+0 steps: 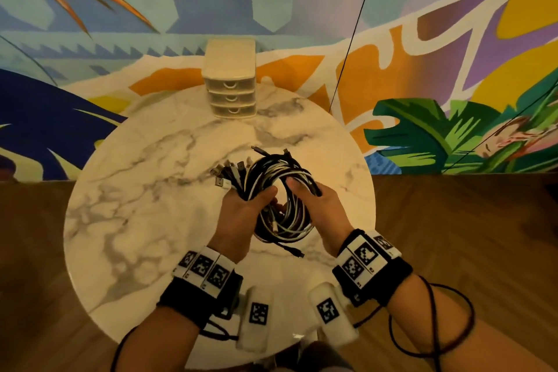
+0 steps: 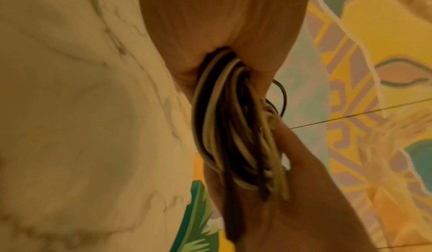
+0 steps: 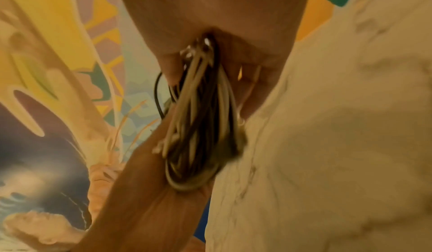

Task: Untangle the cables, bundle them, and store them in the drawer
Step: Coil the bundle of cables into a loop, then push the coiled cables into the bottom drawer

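Above the round white marble counter [image 1: 145, 190], both hands hold one coiled bundle of black and white cables [image 1: 283, 199]. The left hand [image 1: 241, 214] grips the coil's left side, fingers curled round the strands and thumb lying across the top; the left wrist view shows the cables [image 2: 233, 126] passing between the palm and the thumb. The right hand [image 1: 317, 205] grips the coil's right side, thumb hooked over the strands into the loop and fingers wrapped under them; the right wrist view shows the blurred strands [image 3: 198, 126] running out of that grasp.

A fan of metal plug ends [image 1: 229, 175] sticks out of the bundle just left of the coil, above the left hand's knuckles. One black plug end [image 1: 297, 252] hangs free below the coil, toward the person. Whether the coil's underside touches the counter cannot be told.

Well beyond the coil, at the counter's far edge, stands a small cream plastic cabinet of three translucent drawers [image 1: 231, 84], all pushed in. Behind the cabinet rises a painted wall mural [image 1: 422, 39] in orange, blue and green.

Both wrists wear black bands with white tag blocks [image 1: 365, 257].
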A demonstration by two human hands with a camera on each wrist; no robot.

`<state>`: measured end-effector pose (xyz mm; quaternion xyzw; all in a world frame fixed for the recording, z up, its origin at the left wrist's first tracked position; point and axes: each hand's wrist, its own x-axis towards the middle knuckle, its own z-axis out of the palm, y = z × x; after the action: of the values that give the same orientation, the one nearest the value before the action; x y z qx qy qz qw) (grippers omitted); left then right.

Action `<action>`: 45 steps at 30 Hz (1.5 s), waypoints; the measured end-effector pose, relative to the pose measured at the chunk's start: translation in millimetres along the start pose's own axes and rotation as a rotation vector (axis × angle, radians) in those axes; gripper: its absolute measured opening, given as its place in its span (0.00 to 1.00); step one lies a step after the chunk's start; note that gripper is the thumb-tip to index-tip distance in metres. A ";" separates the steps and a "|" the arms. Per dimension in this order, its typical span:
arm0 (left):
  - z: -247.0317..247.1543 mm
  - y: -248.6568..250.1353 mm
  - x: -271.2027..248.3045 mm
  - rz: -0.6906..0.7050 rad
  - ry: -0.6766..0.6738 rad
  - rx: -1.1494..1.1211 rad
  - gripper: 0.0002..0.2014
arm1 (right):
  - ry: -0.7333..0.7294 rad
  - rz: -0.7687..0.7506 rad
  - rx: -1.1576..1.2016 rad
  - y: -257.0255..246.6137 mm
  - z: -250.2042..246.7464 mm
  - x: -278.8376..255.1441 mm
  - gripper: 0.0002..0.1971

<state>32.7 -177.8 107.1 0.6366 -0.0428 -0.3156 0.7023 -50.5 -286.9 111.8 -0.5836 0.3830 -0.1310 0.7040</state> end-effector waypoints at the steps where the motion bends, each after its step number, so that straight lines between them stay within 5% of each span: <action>1: -1.8 2.4 1.2 -0.022 -0.051 -0.008 0.05 | -0.068 0.042 -0.024 -3.4 -4.5 2.4 0.19; 6: 6.2 9.1 2.7 -0.072 -0.176 0.101 0.03 | -0.221 0.077 -0.154 -15.1 -21.9 23.5 0.27; 15: 42.3 -6.9 11.6 0.077 0.115 0.275 0.08 | -0.109 -0.020 -0.014 3.1 -29.2 44.8 0.24; 27: -14.3 6.8 69.8 -0.037 0.188 0.115 0.09 | -0.338 0.151 -0.102 -4.6 22.5 116.3 0.28; 32: -52.8 23.5 102.9 0.010 0.328 0.040 0.11 | -0.310 -0.014 -0.528 3.9 42.1 172.3 0.18; 34: -107.8 36.8 172.1 0.003 0.406 -0.047 0.11 | -0.366 -0.049 -0.806 3.1 101.7 243.8 0.20; 36: -113.0 39.9 170.9 0.040 0.401 -0.043 0.10 | -0.353 -0.115 -0.966 -2.0 101.5 251.9 0.23; 45: -172.4 40.5 230.4 0.036 0.426 -0.122 0.14 | -0.287 -0.083 -1.216 24.6 159.3 351.8 0.38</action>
<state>311.7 -143.4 33.6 0.6445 0.1145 -0.1634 0.7381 289.8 -387.2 -42.7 -0.9060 0.2676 0.1628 0.2848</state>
